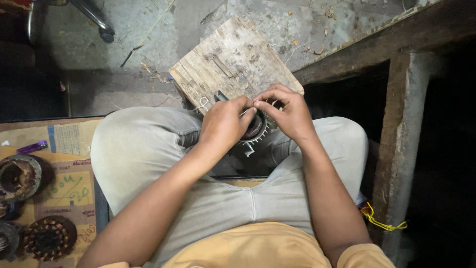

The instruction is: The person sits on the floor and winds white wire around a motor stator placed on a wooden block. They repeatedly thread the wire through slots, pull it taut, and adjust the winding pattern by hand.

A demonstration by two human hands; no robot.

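Head view shows me a round, dark motor stator with toothed metal edges, held between the knees, just in front of a worn wooden block that stands on the concrete floor. My left hand is curled over the stator's near side, fingers closed against it so that it grips the part. My right hand sits at the far rim, thumb and forefinger pinched together on what looks like a thin pale wire running across to the left fingertips; the strand is too fine for me to be sure. The other right fingers are loosely bent above the stator. A small loop of white thread lies just left of the left hand, against the block. Both forearms rest over grey trousers. Further out on the left, printed cardboard on the floor carries a purple lighter and several more round stators with copper windings. On the right, a wooden post has yellow cord near its base.
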